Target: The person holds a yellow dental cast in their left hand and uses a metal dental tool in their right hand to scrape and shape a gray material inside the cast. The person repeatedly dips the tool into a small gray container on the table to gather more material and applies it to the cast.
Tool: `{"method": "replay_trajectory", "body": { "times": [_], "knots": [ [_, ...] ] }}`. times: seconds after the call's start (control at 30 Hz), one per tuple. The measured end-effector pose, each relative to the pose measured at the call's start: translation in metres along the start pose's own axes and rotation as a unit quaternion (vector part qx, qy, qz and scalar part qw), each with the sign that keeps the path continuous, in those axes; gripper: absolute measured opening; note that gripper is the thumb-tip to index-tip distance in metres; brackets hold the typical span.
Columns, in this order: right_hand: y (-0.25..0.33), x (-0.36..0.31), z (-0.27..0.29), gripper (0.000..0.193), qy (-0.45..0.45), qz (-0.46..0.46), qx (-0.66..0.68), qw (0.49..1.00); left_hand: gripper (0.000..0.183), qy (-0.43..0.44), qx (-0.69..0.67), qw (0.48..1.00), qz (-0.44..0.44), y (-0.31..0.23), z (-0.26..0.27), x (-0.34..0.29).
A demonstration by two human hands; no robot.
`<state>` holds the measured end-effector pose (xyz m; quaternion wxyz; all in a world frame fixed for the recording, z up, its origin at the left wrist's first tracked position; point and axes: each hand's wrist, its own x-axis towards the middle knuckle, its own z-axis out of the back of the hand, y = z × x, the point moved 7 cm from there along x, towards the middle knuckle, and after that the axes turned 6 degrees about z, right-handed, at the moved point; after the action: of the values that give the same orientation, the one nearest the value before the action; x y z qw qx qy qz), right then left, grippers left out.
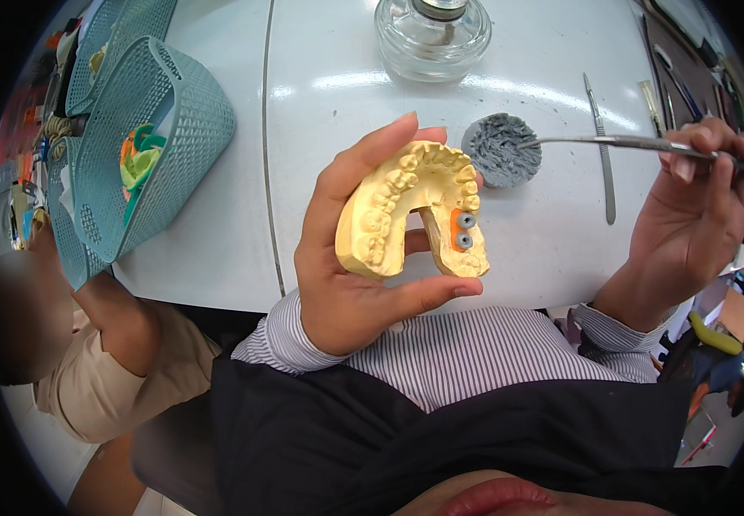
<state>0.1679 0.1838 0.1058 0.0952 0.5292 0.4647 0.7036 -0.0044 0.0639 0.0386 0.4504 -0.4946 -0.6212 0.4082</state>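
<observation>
My left hand [333, 288] is wrapped around a yellow dental cast [370, 228], holding it up over the table with its teeth facing me. Two grey ring-topped cylinders [465, 230] stand in an orange patch [455, 225] on the cast's right side. Between the fingers of my right hand [698, 202] is a slim metal dental wax carver [617, 141], held nearly level and pointing left. Its tip reaches a round block of grey, wax-like material [501, 153] with a rough, gouged top; I cannot tell whether the tip presses in.
A glass spirit burner [434, 41] stands at the far middle. Right of the grey block lies a scalpel-like knife [604, 155], with more tools [677, 82] beyond. Blue-green mesh baskets [195, 95] with colourful pieces sit at left. Another person's arm [122, 327] is at lower left.
</observation>
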Motion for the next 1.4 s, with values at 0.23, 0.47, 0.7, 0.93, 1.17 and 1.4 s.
{"method": "replay_trajectory", "body": {
  "times": [0.23,0.47,0.7,0.93,1.17,1.4],
  "knots": [
    [0.026,-0.002,-0.025,0.018,0.066,0.039,0.04,0.996,0.098,-0.007,0.022,0.999,-0.029,-0.008,0.003,-0.003],
    [0.028,-0.008,-0.034,0.015,0.078,0.064,-0.003,0.995,0.102,-0.044,0.079,0.995,-0.032,-0.009,0.008,-0.007],
    [0.03,-0.008,-0.04,0.014,0.087,0.076,-0.025,0.993,0.105,-0.051,0.099,0.994,-0.024,-0.01,0.008,-0.007],
    [0.031,-0.007,-0.045,0.013,0.109,0.094,-0.064,0.988,0.107,-0.055,0.098,0.994,-0.007,-0.009,0.008,-0.007],
    [0.031,-0.008,-0.044,0.012,0.102,0.1,-0.065,0.988,0.106,-0.057,0.088,0.994,-0.007,-0.009,0.009,-0.007],
    [0.032,-0.007,-0.045,0.011,0.111,0.088,-0.073,0.987,0.106,-0.058,0.081,0.995,-0.013,-0.008,0.009,-0.007]
  ]
}}
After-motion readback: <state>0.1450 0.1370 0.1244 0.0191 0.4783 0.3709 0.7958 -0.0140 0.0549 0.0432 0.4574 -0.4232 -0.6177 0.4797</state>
